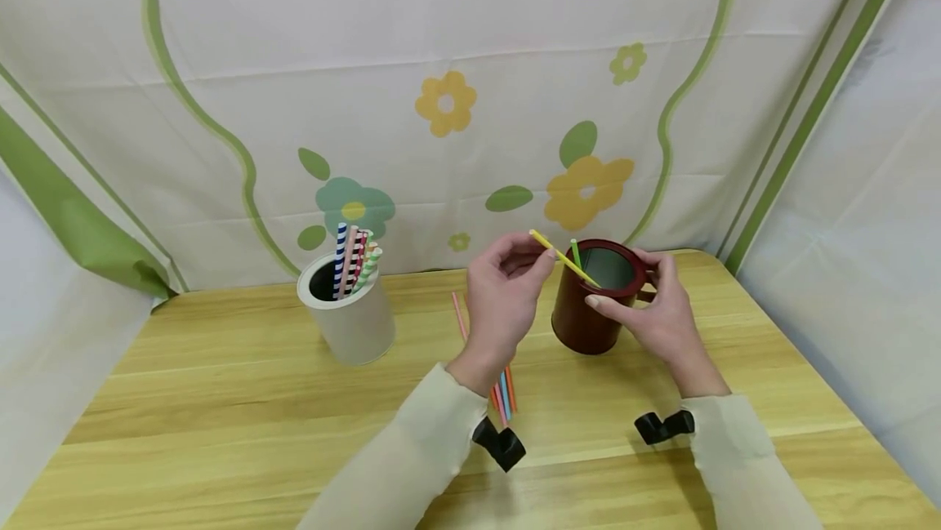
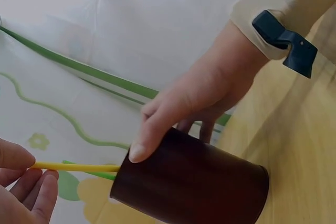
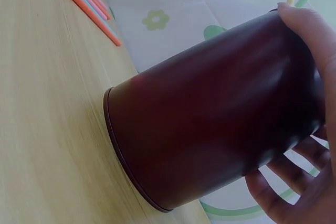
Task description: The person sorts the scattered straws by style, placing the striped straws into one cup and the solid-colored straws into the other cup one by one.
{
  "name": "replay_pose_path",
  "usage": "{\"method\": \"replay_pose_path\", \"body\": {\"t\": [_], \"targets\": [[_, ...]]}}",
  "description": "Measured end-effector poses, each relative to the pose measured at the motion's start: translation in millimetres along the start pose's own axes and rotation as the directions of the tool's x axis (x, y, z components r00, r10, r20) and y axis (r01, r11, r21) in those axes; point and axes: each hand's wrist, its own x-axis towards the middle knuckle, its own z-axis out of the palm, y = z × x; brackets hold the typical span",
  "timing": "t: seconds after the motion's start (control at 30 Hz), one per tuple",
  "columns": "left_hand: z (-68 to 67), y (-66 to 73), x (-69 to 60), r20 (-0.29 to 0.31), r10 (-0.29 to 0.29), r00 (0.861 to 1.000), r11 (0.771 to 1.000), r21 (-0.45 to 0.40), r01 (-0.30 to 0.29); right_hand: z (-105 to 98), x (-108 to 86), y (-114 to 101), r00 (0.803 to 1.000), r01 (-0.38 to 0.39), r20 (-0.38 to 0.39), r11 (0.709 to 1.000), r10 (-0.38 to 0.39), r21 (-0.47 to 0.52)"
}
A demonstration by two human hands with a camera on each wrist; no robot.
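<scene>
My left hand (image 1: 506,293) pinches a yellow straw (image 1: 563,257) between thumb and fingers. The straw slants, and its lower end reaches into the mouth of a dark red cylindrical mug (image 1: 586,316) with a handle at its right. A green straw (image 1: 576,253) stands inside that mug, leaning on the rim. My right hand (image 1: 667,319) grips the mug from the right, its thumb at the near rim and its fingers behind, as the left wrist view (image 2: 194,98) also shows. In the right wrist view the mug (image 3: 210,114) stands on the wooden table.
Several loose coloured straws (image 1: 507,395) lie on the table (image 1: 243,432), partly hidden under my left forearm. At left stands a white cylindrical container (image 1: 354,330) holding several striped straws (image 1: 341,260). A flowered curtain (image 1: 367,122) hangs behind the table.
</scene>
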Motion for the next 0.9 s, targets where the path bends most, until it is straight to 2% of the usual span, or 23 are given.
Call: {"method": "replay_pose_path", "body": {"t": [0.33, 0.67, 0.9], "targets": [[9.7, -19.0, 4.5, 0.035, -0.017, 0.999, 0.999, 0.046, 0.015, 1, -1.3, 1, 1.000, -0.007, -0.002, 1.000, 0.007, 0.008], [16.7, -25.1, 5.6, 0.068, -0.049, 0.996, 0.996, 0.080, 0.043, 2, -1.4, 1, 1.000, -0.002, -0.009, 1.000, 0.002, 0.023], [20.1, -28.9, 5.4, 0.072, -0.077, 0.994, 0.986, 0.153, 0.065, 1, -0.2, 1, 1.000, -0.006, 0.000, 1.000, 0.006, 0.014]]}}
